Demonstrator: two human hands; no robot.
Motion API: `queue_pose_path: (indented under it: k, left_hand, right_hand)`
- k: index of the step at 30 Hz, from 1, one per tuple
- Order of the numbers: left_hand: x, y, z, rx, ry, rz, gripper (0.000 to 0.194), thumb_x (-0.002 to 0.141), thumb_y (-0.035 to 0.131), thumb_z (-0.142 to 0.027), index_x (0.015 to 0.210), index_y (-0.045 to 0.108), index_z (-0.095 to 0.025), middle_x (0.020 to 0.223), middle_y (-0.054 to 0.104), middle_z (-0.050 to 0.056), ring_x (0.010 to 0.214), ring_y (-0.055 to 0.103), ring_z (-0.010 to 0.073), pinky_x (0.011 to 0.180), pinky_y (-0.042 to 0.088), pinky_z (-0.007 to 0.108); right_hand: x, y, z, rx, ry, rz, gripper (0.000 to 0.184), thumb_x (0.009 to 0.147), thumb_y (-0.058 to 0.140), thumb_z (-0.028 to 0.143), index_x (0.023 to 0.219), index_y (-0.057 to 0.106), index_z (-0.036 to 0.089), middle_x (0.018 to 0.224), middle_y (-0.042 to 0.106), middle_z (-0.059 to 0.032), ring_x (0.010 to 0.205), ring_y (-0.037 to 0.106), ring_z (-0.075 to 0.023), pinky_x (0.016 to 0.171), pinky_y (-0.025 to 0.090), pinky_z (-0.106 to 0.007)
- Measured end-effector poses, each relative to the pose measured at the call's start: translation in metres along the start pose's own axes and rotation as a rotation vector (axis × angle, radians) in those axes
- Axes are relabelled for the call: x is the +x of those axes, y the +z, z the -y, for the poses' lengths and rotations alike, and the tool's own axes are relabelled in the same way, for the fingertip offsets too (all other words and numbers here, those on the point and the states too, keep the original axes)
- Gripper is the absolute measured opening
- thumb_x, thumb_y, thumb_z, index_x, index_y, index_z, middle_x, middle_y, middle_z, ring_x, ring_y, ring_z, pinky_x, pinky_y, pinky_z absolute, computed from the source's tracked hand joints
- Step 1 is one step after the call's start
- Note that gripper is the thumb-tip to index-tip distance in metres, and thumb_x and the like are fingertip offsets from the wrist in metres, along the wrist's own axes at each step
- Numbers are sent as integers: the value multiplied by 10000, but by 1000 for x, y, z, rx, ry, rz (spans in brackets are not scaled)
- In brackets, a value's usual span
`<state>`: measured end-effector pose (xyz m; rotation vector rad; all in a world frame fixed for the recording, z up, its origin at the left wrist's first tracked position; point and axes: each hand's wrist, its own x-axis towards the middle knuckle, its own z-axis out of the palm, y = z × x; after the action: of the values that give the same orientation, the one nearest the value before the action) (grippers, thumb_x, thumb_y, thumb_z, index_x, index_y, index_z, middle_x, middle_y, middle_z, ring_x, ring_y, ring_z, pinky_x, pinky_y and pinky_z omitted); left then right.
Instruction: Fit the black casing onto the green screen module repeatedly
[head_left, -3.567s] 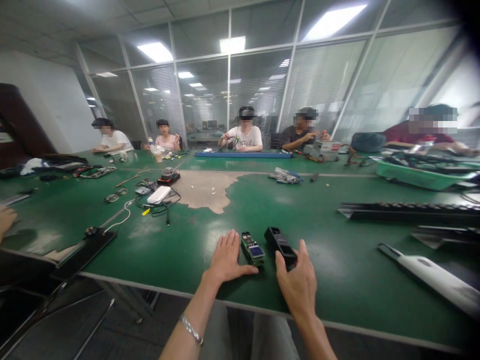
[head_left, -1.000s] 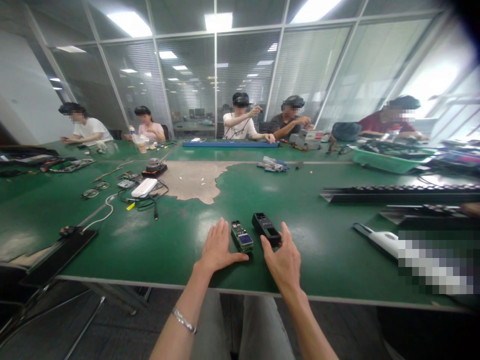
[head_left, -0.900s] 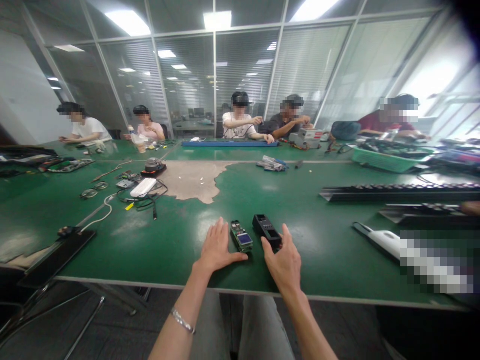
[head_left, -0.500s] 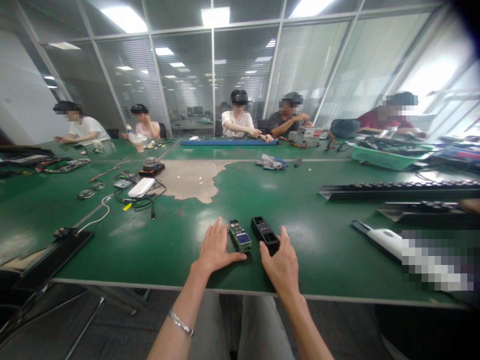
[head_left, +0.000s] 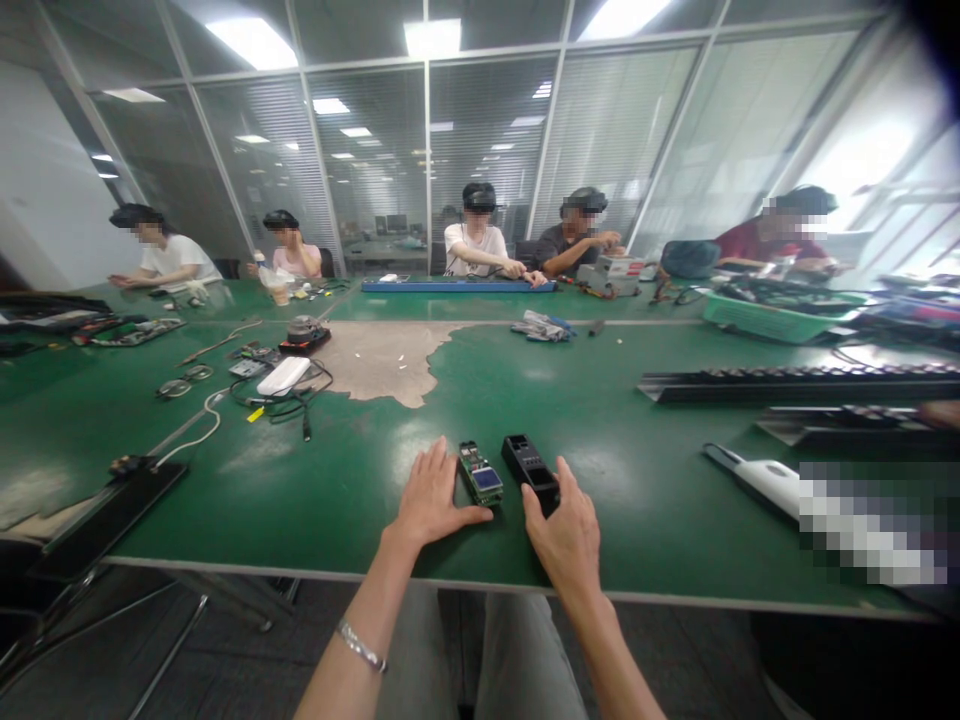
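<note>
Close in front of me, a green circuit board point(head_left: 480, 472) with a small dark screen lies on the table point(head_left: 300, 510). Just to its right is a black plastic housing point(head_left: 529, 466) with cut-out openings. My left hand point(head_left: 433, 492) rests flat along the board's left side, fingers stretched and thumb pointing across its near end; whether the thumb touches it I cannot tell. Beside the housing's near right corner is my right hand point(head_left: 568, 525), its fingers spread and covering part of that corner. Neither hand grips anything.
A white device point(head_left: 283, 376) with cables lies to the left, near eyeglasses point(head_left: 184, 381). On the right are black metal rails point(head_left: 795, 384), a white long-handled object point(head_left: 780, 480) and a green basket point(head_left: 776, 315). Gloves point(head_left: 543, 326) lie farther back. Several people sit across the table.
My right hand has shifted very slightly, still beside the black housing. My left hand, the circuit board and the housing look the same.
</note>
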<state>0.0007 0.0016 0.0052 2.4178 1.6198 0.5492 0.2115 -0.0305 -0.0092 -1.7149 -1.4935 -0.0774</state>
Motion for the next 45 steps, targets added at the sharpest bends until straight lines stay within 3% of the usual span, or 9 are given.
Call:
queue_pose_path:
  k: [9, 15, 19, 24, 30, 45]
  left_hand:
    - [-1, -2, 0, -5, -2, 12, 1076, 663, 506, -902, 1440, 362, -171, 1591, 232, 176, 1473, 178, 345, 1195, 146, 523]
    - [-1, -1, 1, -21, -3, 21, 1207, 637, 537, -893, 1506, 231, -114, 1603, 168, 197, 1484, 127, 339, 1204, 129, 510]
    - [0, 2, 3, -40, -16, 34, 1246, 642, 563, -861, 1530, 118, -110, 1607, 135, 204, 1489, 89, 327, 1203, 130, 510]
    - [1, 5, 6, -34, -29, 39, 1175, 665, 617, -757, 1511, 153, -87, 1602, 132, 225, 1489, 84, 334, 1205, 125, 515]
    - [1, 4, 6, -35, -6, 38, 1089, 687, 627, -674, 1496, 203, -80, 1601, 148, 220, 1492, 69, 324, 1211, 107, 504]
    - [0, 6, 5, -31, -7, -2, 1095, 710, 609, -595, 1492, 140, 12, 1595, -39, 269, 1487, 37, 354, 1201, 140, 495]
  right_hand:
    - [2, -3, 7, 31, 49, -18, 719, 884, 468, 499, 1461, 356, 83, 1205, 638, -195, 1010, 598, -317, 866, 471, -463]
    - [9, -15, 34, 192, 108, -50, 761, 857, 549, 510, 1484, 330, 136, 1141, 680, -132, 995, 622, -282, 888, 479, -434]
    - [8, -16, 60, 267, 46, -44, 750, 870, 560, 489, 1494, 311, 156, 1164, 673, -121, 1027, 618, -262, 912, 479, -422]
    - [0, -4, 77, 224, -43, 16, 741, 892, 531, 465, 1501, 291, 119, 1189, 658, -151, 1035, 598, -280, 917, 476, -445]
    - [-5, 3, 78, 121, -89, 29, 722, 898, 508, 435, 1500, 285, 105, 1311, 589, -184, 1031, 586, -287, 895, 487, -447]
    - [-23, 14, 63, 64, -85, 101, 733, 878, 538, 394, 1497, 286, 95, 1309, 597, -175, 1070, 583, -297, 914, 494, -445]
